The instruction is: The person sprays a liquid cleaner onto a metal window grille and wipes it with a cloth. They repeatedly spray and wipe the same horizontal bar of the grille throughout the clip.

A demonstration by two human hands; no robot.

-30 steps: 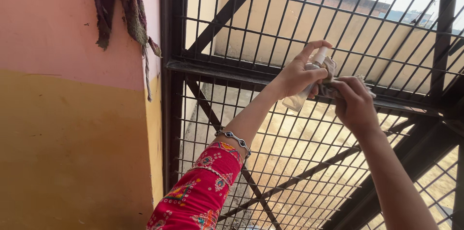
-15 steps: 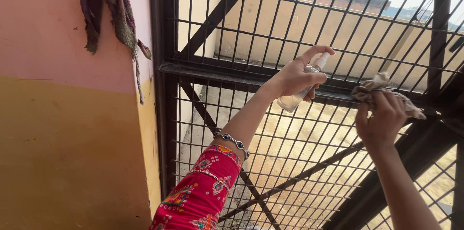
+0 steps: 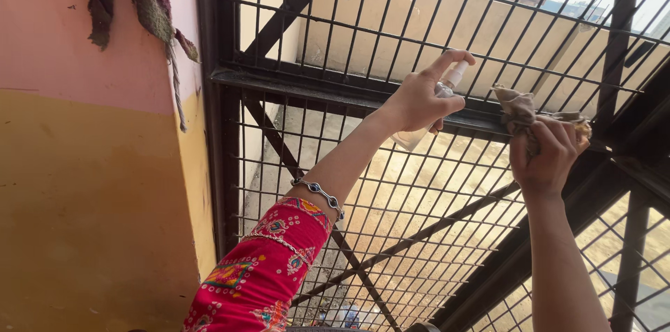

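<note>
Fingers of left hand point(image 3: 417, 101) wrapped around clear spray bottle point(image 3: 427, 117), contents unclear, right hand point(image 3: 548, 154) clutching crumpled cloth point(image 3: 518, 110)

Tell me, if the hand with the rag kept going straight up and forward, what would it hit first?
Most likely the dark horizontal bar of the metal grille. The right hand grips the crumpled rag right at that bar; whether the rag already touches it is unclear.

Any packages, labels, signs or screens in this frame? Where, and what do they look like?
No signs, screens or readable labels.
Only container: small clear spray bottle with white nozzle, slim cylinder, held in the left hand against the dark metal grille.
Right hand grips a crumpled beige cloth, no print.
</note>
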